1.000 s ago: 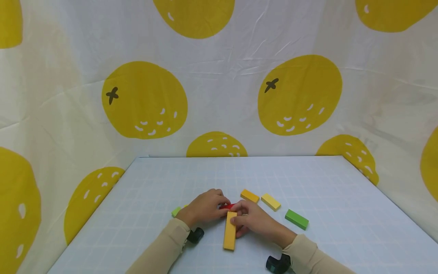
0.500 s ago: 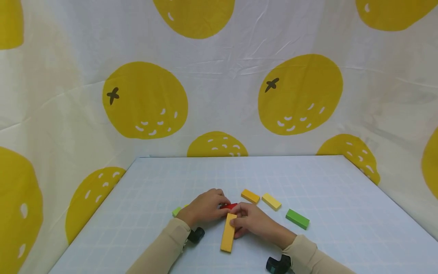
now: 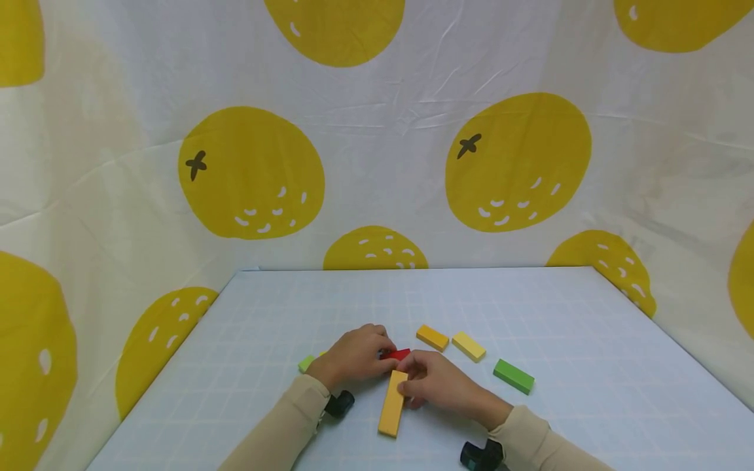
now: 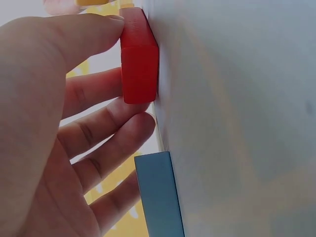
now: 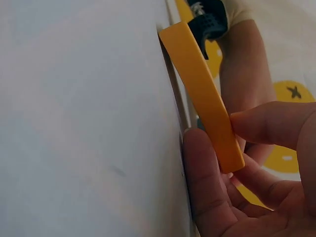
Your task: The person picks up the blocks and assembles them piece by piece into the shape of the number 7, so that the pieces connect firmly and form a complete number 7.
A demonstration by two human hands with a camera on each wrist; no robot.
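Between thumb and fingers, my left hand (image 3: 356,353) holds a red block (image 3: 396,354) that lies at the tabletop; in the left wrist view the thumb presses one side of the red block (image 4: 139,69). A blue block (image 4: 160,195) lies near the lower fingers of that hand. My right hand (image 3: 444,386) pinches a long yellow-orange block (image 3: 392,405) near its far end, just on the near side of the red one. The right wrist view shows this yellow-orange block (image 5: 202,96) slanting to the table, a fingertip between its held end and the surface.
Right of the hands lie an orange block (image 3: 432,337), a pale yellow block (image 3: 468,347) and a green block (image 3: 514,377). A light green block (image 3: 305,364) shows partly behind the left wrist, with a bit of yellow beside it. A patterned curtain (image 3: 383,163) hangs behind the table (image 3: 330,294).
The near end of the yellow-orange block has swung slightly left, and its far end has come a little nearer. My left hand keeps its hold on the red block.
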